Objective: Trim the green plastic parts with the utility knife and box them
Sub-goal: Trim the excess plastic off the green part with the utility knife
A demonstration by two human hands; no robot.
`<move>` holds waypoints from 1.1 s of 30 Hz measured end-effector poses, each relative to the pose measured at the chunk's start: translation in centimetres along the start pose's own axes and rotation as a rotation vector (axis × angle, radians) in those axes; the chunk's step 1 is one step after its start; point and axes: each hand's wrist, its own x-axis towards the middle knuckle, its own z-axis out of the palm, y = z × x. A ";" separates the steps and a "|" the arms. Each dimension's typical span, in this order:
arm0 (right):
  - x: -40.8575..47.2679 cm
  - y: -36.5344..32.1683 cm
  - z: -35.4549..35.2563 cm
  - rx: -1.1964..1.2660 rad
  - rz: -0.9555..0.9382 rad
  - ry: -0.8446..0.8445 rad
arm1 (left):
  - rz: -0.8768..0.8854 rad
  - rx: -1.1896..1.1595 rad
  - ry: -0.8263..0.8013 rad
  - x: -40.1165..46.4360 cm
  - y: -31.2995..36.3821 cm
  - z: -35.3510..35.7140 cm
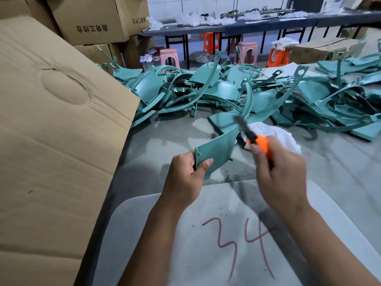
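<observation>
My left hand (183, 178) grips a curved green plastic part (218, 149) by its lower end, thumb on its face, above the grey table. My right hand (278, 172) holds an orange utility knife (255, 139), motion-blurred, its dark blade end pointing up and left beside the part's upper right edge. A large pile of green plastic parts (237, 93) covers the far side of the table.
A big cardboard box flap (57, 120) rises at the left. A white cloth (276, 135) lies behind the knife. A pale sheet marked "34" (237, 244) lies under my arms. Stacked cartons (92, 19), stools and a long bench stand behind.
</observation>
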 end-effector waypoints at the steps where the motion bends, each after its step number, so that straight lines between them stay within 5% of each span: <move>1: -0.2 -0.7 0.3 0.017 -0.085 -0.054 | 0.000 -0.004 -0.008 0.0 0.0 -0.1; 3: -0.4 -0.9 0.7 0.007 -0.128 -0.115 | -0.012 -0.005 -0.033 0.0 0.0 -0.5; 9: 1.1 3.5 -0.6 -0.168 0.240 -0.040 | -0.015 0.024 -0.183 0.4 0.2 -3.4; 12: 0.7 3.7 -0.3 -0.193 0.248 -0.044 | -0.082 -0.200 -0.226 0.3 0.3 -4.2; 16: 0.5 2.5 0.3 -0.181 0.220 -0.070 | -0.141 -0.227 0.008 0.3 0.2 -4.7; 21: -0.1 0.7 0.6 -0.052 0.104 -0.092 | 0.001 -0.141 0.287 0.9 0.3 -4.6; 26: -0.1 -0.2 1.0 -0.002 0.008 -0.149 | -0.005 -0.169 0.265 0.7 -0.2 -5.1; 33: 1.2 5.6 -1.0 -0.261 0.389 -0.090 | -0.052 -0.138 0.286 0.9 -0.9 -6.7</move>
